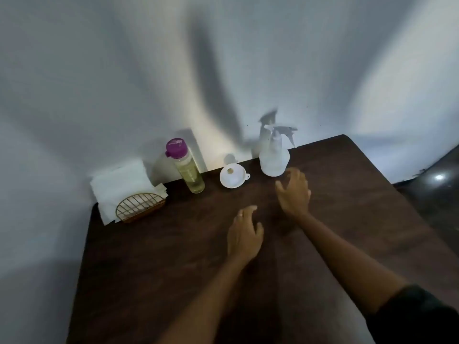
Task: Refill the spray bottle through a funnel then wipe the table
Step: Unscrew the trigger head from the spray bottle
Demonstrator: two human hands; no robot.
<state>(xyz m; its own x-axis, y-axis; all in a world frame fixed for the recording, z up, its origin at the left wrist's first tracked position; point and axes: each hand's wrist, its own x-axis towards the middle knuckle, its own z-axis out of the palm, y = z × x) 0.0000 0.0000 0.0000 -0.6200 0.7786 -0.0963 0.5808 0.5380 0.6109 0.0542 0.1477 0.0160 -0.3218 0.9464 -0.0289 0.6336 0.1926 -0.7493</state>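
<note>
A translucent white spray bottle [274, 155] stands upright at the back of the dark wooden table [159, 256], its trigger head pointing right. A white funnel [233, 177] lies mouth-up to its left. Further left stands a clear bottle [189, 172] with a purple cap and yellowish liquid inside. My right hand [294, 192] hovers just in front of the spray bottle, fingers spread, holding nothing. My left hand [244, 234] is lower and nearer to me over the table, fingers loosely apart and empty.
A gold wire holder [140, 206] with white paper napkins [119, 184] sits at the table's back left corner. A pale wall rises right behind the objects. The table's right edge drops to a dark floor [434, 194].
</note>
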